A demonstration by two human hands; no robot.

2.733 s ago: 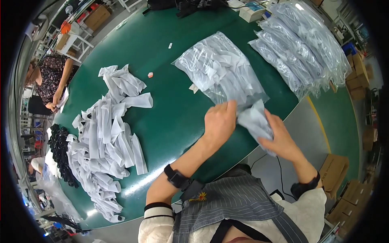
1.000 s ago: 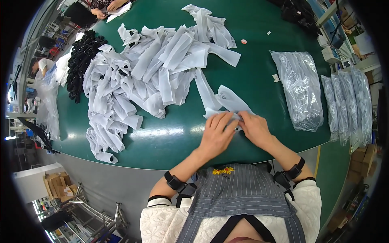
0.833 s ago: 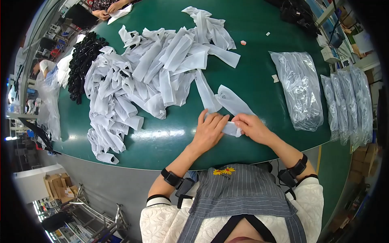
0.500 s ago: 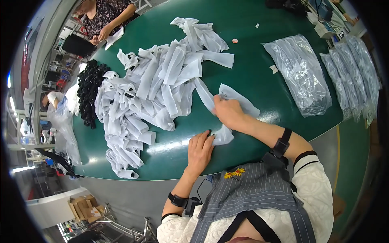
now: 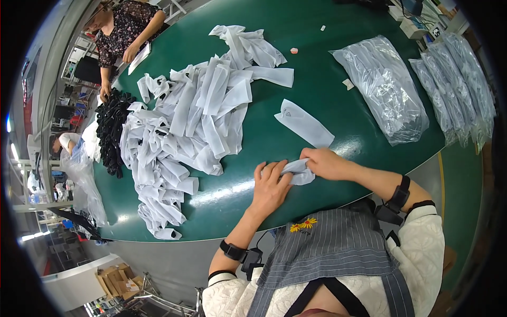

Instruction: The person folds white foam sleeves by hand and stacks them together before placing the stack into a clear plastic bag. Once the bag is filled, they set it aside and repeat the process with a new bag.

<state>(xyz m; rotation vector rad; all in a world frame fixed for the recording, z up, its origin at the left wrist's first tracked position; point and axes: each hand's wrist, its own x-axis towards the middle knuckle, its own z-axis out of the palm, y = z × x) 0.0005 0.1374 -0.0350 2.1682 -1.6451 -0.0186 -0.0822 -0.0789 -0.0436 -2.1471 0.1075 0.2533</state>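
Observation:
Near the table's front edge, a crumpled whitish frosted plastic bag (image 5: 301,173) lies between my two hands. My left hand (image 5: 270,186) is over its left end, fingers bent and pressed on it. The right hand (image 5: 328,165) pinches the opposite end between thumb and fingers. Just beyond them a flat bag (image 5: 305,124) of the same kind, with a small dark printed mark, rests by itself on the green table (image 5: 253,203). To the left spreads a big heap of similar bags (image 5: 182,127), some with black bits showing inside.
A bundle of black pieces (image 5: 110,132) lies left of the heap. Filled clear plastic bags (image 5: 385,90) are at the right, more along the right edge (image 5: 449,90). Across the far left corner, a co-worker (image 5: 127,31) holds a white strip and reaches to the black bundle.
My right hand has drawn back from the flat bag toward me and now grips the bag by my left hand. The co-worker's one hand has gone down to the black bundle.

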